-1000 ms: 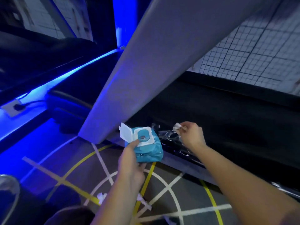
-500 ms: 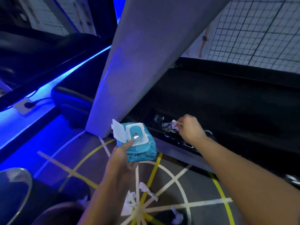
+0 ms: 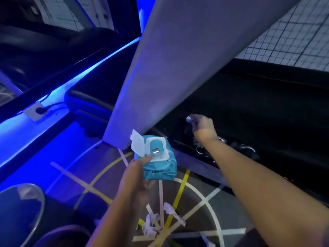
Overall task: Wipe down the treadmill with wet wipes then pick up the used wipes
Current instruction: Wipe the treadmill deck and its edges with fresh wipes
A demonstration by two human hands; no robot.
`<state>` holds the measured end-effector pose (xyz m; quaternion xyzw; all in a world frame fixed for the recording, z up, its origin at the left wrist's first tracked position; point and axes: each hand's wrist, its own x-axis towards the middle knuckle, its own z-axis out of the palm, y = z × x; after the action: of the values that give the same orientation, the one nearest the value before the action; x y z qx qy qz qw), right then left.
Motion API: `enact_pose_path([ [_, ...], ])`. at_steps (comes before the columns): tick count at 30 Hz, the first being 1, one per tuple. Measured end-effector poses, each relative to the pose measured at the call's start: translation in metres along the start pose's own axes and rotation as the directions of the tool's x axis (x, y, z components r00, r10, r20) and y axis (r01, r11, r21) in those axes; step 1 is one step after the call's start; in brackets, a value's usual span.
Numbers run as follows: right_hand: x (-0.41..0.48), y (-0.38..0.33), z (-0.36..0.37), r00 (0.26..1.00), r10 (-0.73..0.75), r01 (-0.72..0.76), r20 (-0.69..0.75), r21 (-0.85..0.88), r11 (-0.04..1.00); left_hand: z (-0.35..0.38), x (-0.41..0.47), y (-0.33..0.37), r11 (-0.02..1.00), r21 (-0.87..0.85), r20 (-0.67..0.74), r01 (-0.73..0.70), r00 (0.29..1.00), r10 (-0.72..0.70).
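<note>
Two hands (image 3: 137, 178) (image 3: 203, 125), one wipes pack (image 3: 160, 169)

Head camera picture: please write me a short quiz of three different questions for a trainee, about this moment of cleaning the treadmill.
1. True or false: the lid of the wipes pack held in the left hand is closed.
2. What does the right hand pinch over the treadmill? A) a small wipe B) a cable C) nothing
3. Fill in: crumpled used wipes lie on the ___.

Key:
1. False, the lid stands open.
2. A.
3. floor.
</note>
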<state>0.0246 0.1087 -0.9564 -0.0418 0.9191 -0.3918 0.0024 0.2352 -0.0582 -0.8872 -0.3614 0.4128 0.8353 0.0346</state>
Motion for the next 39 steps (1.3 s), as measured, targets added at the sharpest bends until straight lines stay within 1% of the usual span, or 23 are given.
enact_pose_path([
  [2, 0.007, 0.002, 0.01, 1.0, 0.021, -0.022, 0.024, 0.04, 0.999, -0.004, 0.005, 0.0, 1.0, -0.002, -0.031, 0.011, 0.999, -0.011],
  [6, 0.015, 0.012, 0.022, 0.994, 0.025, -0.021, 0.106, -0.034, 0.999, -0.013, 0.011, -0.002, 0.998, -0.024, -0.046, 0.049, 0.998, -0.05],
  [9, 0.018, 0.016, 0.027, 0.987, -0.016, 0.031, 0.163, -0.092, 0.995, -0.015, 0.014, -0.001, 0.998, -0.024, -0.043, 0.049, 0.998, -0.05],
  [13, 0.012, 0.024, 0.021, 0.971, -0.093, 0.128, 0.22, -0.151, 0.98, -0.016, 0.013, -0.004, 0.999, 0.035, -0.041, 0.022, 0.999, -0.02],
  [16, 0.0, 0.027, 0.015, 0.94, -0.217, 0.255, 0.265, -0.117, 0.96, -0.01, 0.008, -0.008, 0.997, 0.072, -0.047, 0.02, 0.999, -0.017],
  [19, -0.012, 0.024, 0.006, 0.91, -0.251, 0.3, 0.329, -0.106, 0.948, -0.007, -0.001, -0.014, 0.997, 0.074, -0.048, 0.008, 0.999, -0.004],
  [22, -0.02, 0.025, -0.007, 0.91, -0.238, 0.29, 0.339, -0.112, 0.95, -0.004, -0.012, -0.021, 0.998, 0.059, -0.021, -0.004, 1.0, 0.006],
  [25, -0.027, 0.025, -0.029, 0.944, -0.182, 0.217, 0.274, -0.103, 0.971, -0.003, -0.021, -0.031, 0.999, 0.043, -0.058, -0.022, 0.998, 0.025],
  [27, -0.026, 0.03, -0.042, 0.969, -0.107, 0.144, 0.222, -0.159, 0.977, 0.0, -0.027, -0.04, 1.0, 0.021, -0.108, -0.01, 0.994, 0.013],
  [29, -0.024, 0.04, -0.049, 0.972, -0.056, 0.108, 0.228, -0.223, 0.969, 0.007, -0.038, -0.052, 1.0, 0.004, -0.145, 0.0, 0.989, 0.001],
  [31, -0.027, 0.045, -0.058, 0.964, -0.071, 0.131, 0.257, -0.224, 0.966, 0.016, -0.047, -0.066, 1.0, -0.001, -0.162, 0.011, 0.987, -0.011],
  [32, -0.027, 0.05, -0.06, 0.964, -0.094, 0.145, 0.251, -0.194, 0.97, 0.022, -0.051, -0.071, 1.0, 0.0, -0.161, 0.02, 0.987, -0.02],
  [33, -0.029, 0.048, -0.065, 0.955, -0.106, 0.16, 0.277, -0.179, 0.971, 0.029, -0.054, -0.073, 1.0, 0.007, -0.155, 0.03, 0.988, -0.028],
  [35, -0.032, 0.046, -0.072, 0.955, -0.092, 0.142, 0.281, -0.165, 0.976, 0.044, -0.054, -0.068, 0.999, 0.033, -0.137, 0.042, 0.99, -0.037],
  [39, -0.029, 0.047, -0.07, 0.96, -0.071, 0.103, 0.273, -0.105, 0.989, 0.074, -0.048, -0.034, 0.974, 0.216, -0.081, -0.064, 0.993, 0.083],
])
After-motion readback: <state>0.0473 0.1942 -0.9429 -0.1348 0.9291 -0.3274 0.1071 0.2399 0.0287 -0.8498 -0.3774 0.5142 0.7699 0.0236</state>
